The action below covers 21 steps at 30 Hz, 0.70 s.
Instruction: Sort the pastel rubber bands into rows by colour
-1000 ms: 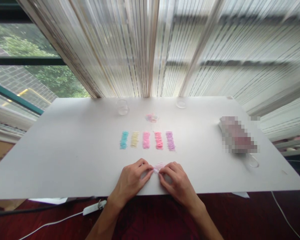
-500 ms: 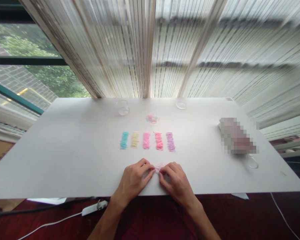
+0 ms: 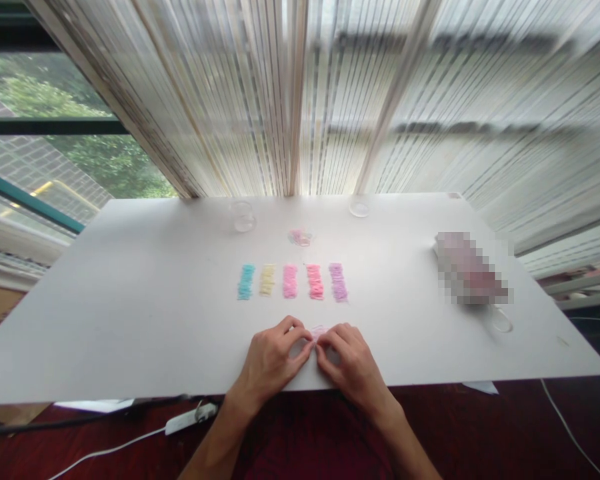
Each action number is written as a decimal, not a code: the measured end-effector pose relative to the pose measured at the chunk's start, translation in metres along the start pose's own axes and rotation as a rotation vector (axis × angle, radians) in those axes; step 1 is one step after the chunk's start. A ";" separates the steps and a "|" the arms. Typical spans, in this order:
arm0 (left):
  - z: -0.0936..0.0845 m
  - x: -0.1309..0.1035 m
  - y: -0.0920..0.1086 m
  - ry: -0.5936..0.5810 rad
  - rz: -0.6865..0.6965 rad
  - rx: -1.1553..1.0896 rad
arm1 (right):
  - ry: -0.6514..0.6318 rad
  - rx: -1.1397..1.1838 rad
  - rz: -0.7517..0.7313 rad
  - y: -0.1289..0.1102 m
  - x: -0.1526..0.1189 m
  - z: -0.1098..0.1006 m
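Observation:
Both hands meet near the front edge of the white table, fingertips pinched. Between them lies a small bunch of pale lilac-pink hair ties (image 3: 319, 331), partly hidden by the fingers. My left hand (image 3: 275, 353) pinches its left side with thumb and index finger. At its right side, my right hand (image 3: 349, 357) is also pinched. Beyond the hands stand neat columns of thin bands: teal hair ties (image 3: 246, 282), pale yellow hair ties (image 3: 267, 280), light pink hair ties (image 3: 290, 281), coral pink hair ties (image 3: 315, 281) and purple hair ties (image 3: 339, 283).
Behind the columns lies a loose mixed pile of hair ties (image 3: 301, 237). A clear round container (image 3: 243, 217) and a clear lid (image 3: 359, 210) sit near the back edge. On the right rests a blurred-out pinkish object (image 3: 470, 267) with a white loop (image 3: 501, 319).
My left hand has edged slightly right, so the fingertips of both hands are closer together over the bunch. The whole view has shifted a little; the columns stand unchanged.

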<state>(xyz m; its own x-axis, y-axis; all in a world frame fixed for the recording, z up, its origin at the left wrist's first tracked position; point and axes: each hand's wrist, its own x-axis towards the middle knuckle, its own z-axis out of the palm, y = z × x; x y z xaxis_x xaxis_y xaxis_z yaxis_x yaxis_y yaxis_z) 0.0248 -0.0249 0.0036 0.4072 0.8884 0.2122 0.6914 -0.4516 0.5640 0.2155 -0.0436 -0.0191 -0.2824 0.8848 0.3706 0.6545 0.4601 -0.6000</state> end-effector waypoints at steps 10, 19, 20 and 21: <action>-0.004 0.001 -0.003 -0.013 0.042 -0.027 | 0.010 -0.009 -0.004 -0.001 0.001 -0.001; -0.009 0.000 -0.001 0.032 0.041 -0.211 | 0.054 0.140 -0.009 -0.003 0.002 -0.010; -0.009 0.000 -0.001 0.037 0.033 -0.240 | 0.060 0.156 -0.010 -0.003 0.002 -0.011; -0.010 0.000 -0.001 0.039 0.023 -0.265 | 0.062 0.165 -0.009 -0.003 0.002 -0.011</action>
<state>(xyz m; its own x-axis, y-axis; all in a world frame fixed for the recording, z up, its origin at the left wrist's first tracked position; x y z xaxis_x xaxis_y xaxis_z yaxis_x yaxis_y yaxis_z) 0.0186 -0.0237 0.0108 0.3941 0.8829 0.2553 0.4998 -0.4390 0.7467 0.2207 -0.0440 -0.0089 -0.2404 0.8766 0.4168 0.5266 0.4785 -0.7026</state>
